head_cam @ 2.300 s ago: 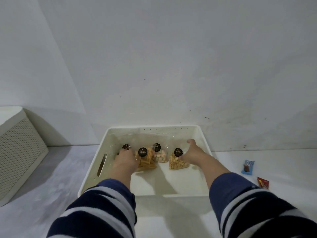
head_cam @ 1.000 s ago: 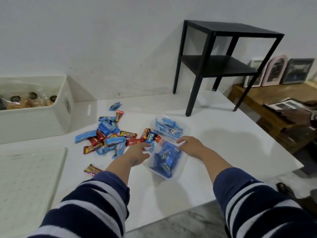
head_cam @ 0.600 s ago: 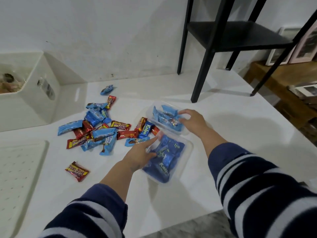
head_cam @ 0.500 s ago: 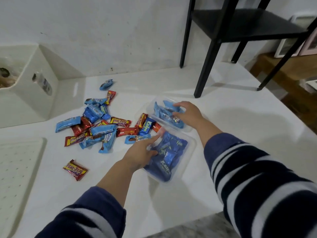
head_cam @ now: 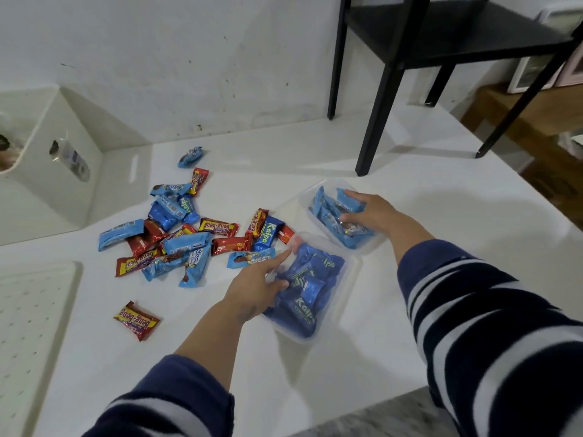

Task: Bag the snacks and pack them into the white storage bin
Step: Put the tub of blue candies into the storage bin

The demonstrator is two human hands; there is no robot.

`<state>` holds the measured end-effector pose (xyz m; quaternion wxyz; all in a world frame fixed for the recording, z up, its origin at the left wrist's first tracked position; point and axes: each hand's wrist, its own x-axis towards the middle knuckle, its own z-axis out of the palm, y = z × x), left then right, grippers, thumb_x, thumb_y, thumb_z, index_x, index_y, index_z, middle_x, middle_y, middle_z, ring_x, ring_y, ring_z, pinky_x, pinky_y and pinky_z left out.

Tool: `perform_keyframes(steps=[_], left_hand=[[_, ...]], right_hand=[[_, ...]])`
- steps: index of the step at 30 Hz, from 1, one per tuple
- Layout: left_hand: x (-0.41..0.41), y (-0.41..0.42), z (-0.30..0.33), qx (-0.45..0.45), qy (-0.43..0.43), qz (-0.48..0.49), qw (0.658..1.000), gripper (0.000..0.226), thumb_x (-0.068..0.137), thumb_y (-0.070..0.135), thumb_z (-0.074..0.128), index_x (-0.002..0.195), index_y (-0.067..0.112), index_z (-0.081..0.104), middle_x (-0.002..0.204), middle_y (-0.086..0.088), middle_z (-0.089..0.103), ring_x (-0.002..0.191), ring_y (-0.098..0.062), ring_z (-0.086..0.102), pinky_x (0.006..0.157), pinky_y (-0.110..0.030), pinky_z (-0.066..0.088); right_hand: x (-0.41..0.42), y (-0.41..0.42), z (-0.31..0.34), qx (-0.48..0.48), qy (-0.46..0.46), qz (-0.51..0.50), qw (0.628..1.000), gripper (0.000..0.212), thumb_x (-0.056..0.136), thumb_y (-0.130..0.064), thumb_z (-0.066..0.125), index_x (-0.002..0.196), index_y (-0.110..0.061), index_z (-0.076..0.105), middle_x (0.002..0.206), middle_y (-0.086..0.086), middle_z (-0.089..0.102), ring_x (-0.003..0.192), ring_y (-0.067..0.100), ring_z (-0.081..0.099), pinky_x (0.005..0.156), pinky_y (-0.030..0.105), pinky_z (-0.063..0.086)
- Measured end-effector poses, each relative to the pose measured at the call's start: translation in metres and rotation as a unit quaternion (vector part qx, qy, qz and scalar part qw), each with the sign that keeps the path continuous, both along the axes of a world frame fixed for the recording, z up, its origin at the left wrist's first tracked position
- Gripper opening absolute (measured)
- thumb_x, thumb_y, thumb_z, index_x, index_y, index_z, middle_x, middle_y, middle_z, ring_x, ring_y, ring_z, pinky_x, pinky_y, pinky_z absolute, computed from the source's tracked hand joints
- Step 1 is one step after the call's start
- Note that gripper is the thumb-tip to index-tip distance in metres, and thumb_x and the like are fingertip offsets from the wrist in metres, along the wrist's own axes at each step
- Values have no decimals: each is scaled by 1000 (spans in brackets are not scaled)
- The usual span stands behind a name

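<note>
Two clear bags of blue snack packets lie on the white table. My left hand (head_cam: 257,287) rests on the near bag (head_cam: 310,287), fingers curling over its left edge. My right hand (head_cam: 370,212) grips the far bag (head_cam: 334,216), fingers curled round its top. A loose pile of blue and red snack packets (head_cam: 189,234) is spread to the left of the bags. The white storage bin (head_cam: 47,190) stands at the far left by the wall, with bagged snacks partly seen inside.
A single red packet (head_cam: 137,320) lies apart near the front. A white perforated lid (head_cam: 28,335) sits at the front left. A black side table (head_cam: 410,58) stands on the tabletop behind the bags. The table's edge runs along the front right.
The view swung from the bin to the snack pile. Both hands left the bin and reached the two clear bags; the right hand moved onto the far bag and closed on it.
</note>
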<state>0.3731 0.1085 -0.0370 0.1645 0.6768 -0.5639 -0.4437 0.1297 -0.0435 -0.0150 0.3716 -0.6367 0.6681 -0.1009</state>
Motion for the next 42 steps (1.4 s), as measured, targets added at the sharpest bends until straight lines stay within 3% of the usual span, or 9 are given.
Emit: perform_keyframes(steps=[4, 8, 13, 19, 24, 30, 33, 38, 42], left_hand=[[-3, 4, -2, -6, 17, 24, 1000, 60, 92, 21, 59, 140, 47, 34, 139, 8, 52, 111, -9, 51, 61, -4, 41], [-8, 7, -5, -2, 32, 49, 998, 59, 93, 20, 57, 142, 45, 34, 142, 4, 48, 89, -2, 50, 45, -1, 39], [-26, 10, -1, -16, 63, 93, 994, 59, 92, 28, 59, 142, 44, 32, 137, 4, 53, 117, -15, 52, 74, -10, 39], [-43, 13, 16, -22, 62, 108, 992, 46, 99, 43, 37, 144, 33, 37, 138, -7, 53, 124, -26, 50, 99, -30, 40], [-43, 13, 44, 89, 211, 170, 958, 84, 76, 82, 20, 139, 31, 42, 145, -6, 43, 127, -34, 47, 99, -55, 44], [-37, 16, 47, 56, 261, 150, 952, 71, 95, 36, 52, 144, 55, 5, 116, 13, 54, 99, -17, 62, 81, -56, 55], [-37, 18, 47, 43, 258, 131, 956, 72, 95, 31, 53, 143, 58, 6, 136, 3, 47, 115, -25, 57, 85, -54, 54], [-37, 16, 43, 30, 245, 126, 961, 65, 97, 31, 50, 143, 55, 11, 147, -1, 39, 124, -27, 51, 87, -51, 54], [-37, 20, 47, 38, 233, 133, 963, 65, 98, 30, 48, 144, 55, 9, 145, 0, 41, 121, -27, 53, 82, -54, 55]], right_hand=[[-31, 7, -4, 12, -134, -117, 984, 63, 80, -11, 72, 135, -30, 48, 141, 9, 49, 105, 18, 58, 84, 24, 45], [-52, 15, 7, 18, -224, -186, 957, 57, 82, -1, 67, 131, -27, 54, 142, 10, 47, 113, 21, 56, 94, 37, 51], [-52, 35, 49, 1, -275, -209, 939, 53, 82, -3, 68, 129, -24, 56, 134, 6, 50, 89, 14, 61, 45, 20, 53], [-23, 96, 40, -25, -236, -180, 955, 53, 80, -10, 73, 130, -16, 57, 94, -6, 51, 93, 19, 58, 92, 39, 52], [5, 131, 34, -45, -257, -182, 948, 53, 79, -9, 73, 128, -21, 58, 87, -11, 50, 82, 14, 60, 62, 25, 57], [19, 144, 30, -34, -192, -123, 973, 63, 82, -23, 70, 138, -36, 44, 120, -6, 54, 108, 16, 52, 86, 24, 39], [22, 145, 32, 48, -254, -133, 957, 70, 89, -33, 63, 142, -49, 22, 146, -7, 37, 129, 21, 43, 99, 38, 40], [29, 149, 27, 119, -305, -162, 931, 72, 92, -33, 57, 141, -57, 10, 117, -13, 54, 95, 10, 61, 54, 30, 51], [33, 153, 31, 93, -301, -157, 936, 67, 95, -29, 53, 140, -57, 12, 135, -4, 51, 108, 19, 60, 70, 36, 57]])
